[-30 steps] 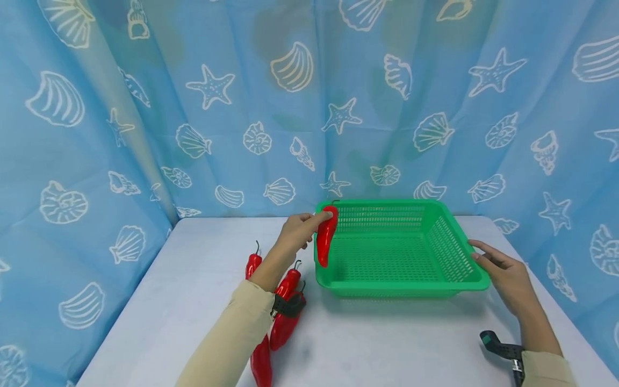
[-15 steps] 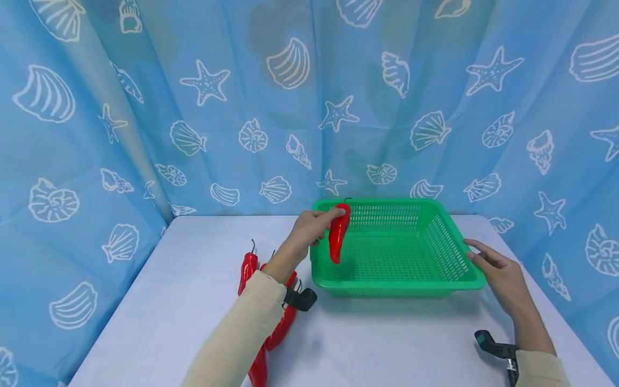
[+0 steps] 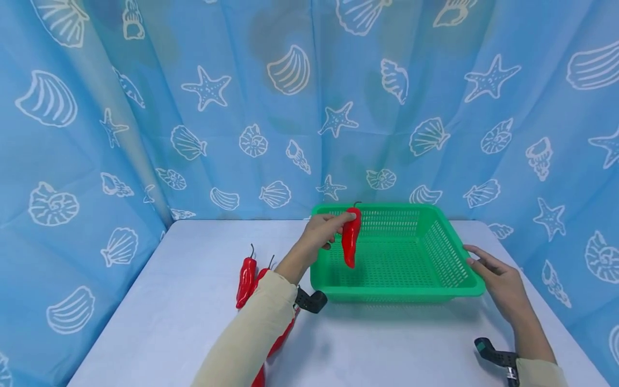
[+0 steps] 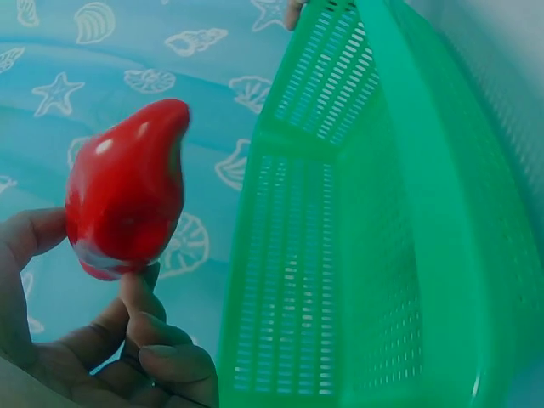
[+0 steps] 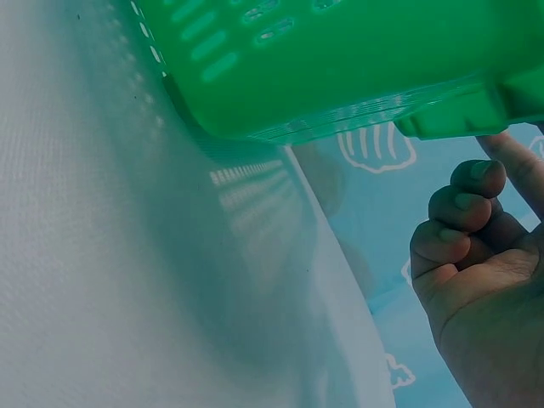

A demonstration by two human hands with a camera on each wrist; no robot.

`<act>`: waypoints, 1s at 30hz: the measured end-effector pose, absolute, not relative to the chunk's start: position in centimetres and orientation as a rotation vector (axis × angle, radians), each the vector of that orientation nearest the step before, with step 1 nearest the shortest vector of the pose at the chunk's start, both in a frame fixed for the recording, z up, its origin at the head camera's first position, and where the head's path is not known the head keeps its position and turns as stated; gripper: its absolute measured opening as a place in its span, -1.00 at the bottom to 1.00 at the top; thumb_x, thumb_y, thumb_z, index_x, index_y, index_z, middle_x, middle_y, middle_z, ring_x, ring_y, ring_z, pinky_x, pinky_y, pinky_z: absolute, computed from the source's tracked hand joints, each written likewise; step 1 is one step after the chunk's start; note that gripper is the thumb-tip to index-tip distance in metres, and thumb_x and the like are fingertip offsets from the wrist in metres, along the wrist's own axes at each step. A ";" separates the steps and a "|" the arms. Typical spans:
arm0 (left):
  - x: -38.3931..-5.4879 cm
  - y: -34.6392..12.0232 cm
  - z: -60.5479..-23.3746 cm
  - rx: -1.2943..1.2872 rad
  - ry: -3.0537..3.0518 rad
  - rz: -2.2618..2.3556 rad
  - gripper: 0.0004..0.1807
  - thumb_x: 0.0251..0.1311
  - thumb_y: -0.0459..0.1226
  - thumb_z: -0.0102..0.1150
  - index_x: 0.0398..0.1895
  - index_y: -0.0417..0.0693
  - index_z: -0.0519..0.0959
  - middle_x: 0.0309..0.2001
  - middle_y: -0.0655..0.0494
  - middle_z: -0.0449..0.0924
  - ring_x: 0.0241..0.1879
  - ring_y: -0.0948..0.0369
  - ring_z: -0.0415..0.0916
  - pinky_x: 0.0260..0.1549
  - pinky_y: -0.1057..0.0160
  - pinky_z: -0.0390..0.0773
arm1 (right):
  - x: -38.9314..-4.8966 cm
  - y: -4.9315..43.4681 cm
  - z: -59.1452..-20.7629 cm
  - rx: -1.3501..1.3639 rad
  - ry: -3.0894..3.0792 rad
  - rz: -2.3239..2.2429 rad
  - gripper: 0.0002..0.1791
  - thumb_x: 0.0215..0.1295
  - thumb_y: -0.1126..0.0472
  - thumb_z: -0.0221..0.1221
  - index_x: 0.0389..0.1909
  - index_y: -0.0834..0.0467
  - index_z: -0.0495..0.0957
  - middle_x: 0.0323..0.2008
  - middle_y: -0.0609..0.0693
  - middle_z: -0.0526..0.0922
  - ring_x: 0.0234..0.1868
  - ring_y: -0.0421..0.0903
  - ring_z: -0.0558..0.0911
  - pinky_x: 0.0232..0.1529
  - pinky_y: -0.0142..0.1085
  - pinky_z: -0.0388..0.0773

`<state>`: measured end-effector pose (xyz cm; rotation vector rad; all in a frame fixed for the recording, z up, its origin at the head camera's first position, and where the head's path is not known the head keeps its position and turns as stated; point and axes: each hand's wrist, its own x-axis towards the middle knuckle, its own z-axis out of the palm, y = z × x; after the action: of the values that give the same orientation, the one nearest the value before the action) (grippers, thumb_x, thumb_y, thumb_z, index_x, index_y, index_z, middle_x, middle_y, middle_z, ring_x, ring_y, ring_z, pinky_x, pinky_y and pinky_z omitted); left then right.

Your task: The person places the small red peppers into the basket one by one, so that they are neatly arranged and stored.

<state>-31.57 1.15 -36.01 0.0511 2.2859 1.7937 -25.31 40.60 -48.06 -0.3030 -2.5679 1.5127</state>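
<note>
My left hand (image 3: 323, 232) pinches a red chili pepper (image 3: 351, 244) near its stem end, and the pepper hangs tip down over the left part of a green plastic basket (image 3: 396, 292). Thumb and fingers press the pepper (image 4: 127, 187) from both sides in the left wrist view. At the basket's right rim, my right hand (image 3: 503, 285) holds the edge between thumb and forefinger. Its other fingers (image 5: 442, 242) are curled below the rim in the right wrist view. More red peppers (image 3: 246, 282) lie on the table to the left, partly hidden by my left sleeve.
A white table (image 3: 145, 322) carries everything. Behind and at both sides hangs a blue curtain (image 3: 213, 161) with white shell and starfish prints. Black wrist cameras (image 3: 311, 301) sit on both wrists. The basket stands near the table's back edge.
My left hand has carried the pepper rightward, from the basket's left rim to over its inside. My right hand stays at the right rim.
</note>
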 end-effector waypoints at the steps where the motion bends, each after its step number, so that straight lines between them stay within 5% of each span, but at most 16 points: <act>1: -31.6 1.3 -36.0 0.043 2.284 1.796 -0.47 0.13 0.12 0.31 -0.07 -0.11 0.60 -0.19 0.02 0.58 -0.34 0.13 0.39 -0.43 0.24 0.45 | -25.3 40.6 -48.1 -0.302 -2.572 1.518 -0.29 0.40 -0.32 0.05 0.48 -0.14 0.30 0.43 0.34 0.23 0.42 0.41 0.11 0.18 0.51 0.04; 9: -31.8 3.4 -36.0 0.038 2.288 1.741 -0.57 0.15 0.13 0.30 -0.34 -0.07 0.62 -0.30 0.09 0.60 -0.52 0.20 0.33 -0.52 0.27 0.37 | -25.3 40.7 -48.1 -0.277 -2.591 1.444 -0.30 0.41 -0.32 0.04 0.49 -0.13 0.29 0.40 0.35 0.27 0.38 0.41 0.17 0.14 0.49 0.13; 18: -32.0 5.7 -35.9 0.007 2.278 1.697 -0.58 0.16 0.12 0.31 -0.32 -0.04 0.59 -0.25 0.08 0.62 -0.46 0.19 0.39 -0.49 0.23 0.38 | -25.4 40.5 -48.1 -0.303 -2.571 1.492 -0.28 0.39 -0.32 0.06 0.49 -0.12 0.30 0.36 0.35 0.29 0.37 0.36 0.19 0.19 0.47 0.11; 30: -32.8 7.8 -37.4 -0.037 2.227 1.701 -0.58 0.11 0.11 0.33 -0.31 -0.04 0.56 -0.24 0.05 0.63 -0.43 0.15 0.44 -0.44 0.20 0.43 | -25.2 40.7 -48.1 -0.284 -2.575 1.427 -0.32 0.39 -0.30 0.08 0.46 -0.14 0.35 0.00 0.06 0.50 0.09 0.06 0.35 -0.02 0.10 0.35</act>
<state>-32.80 7.75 -37.36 -0.0369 2.2265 1.7009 -25.22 40.70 -48.06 -0.2837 -2.5746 1.4267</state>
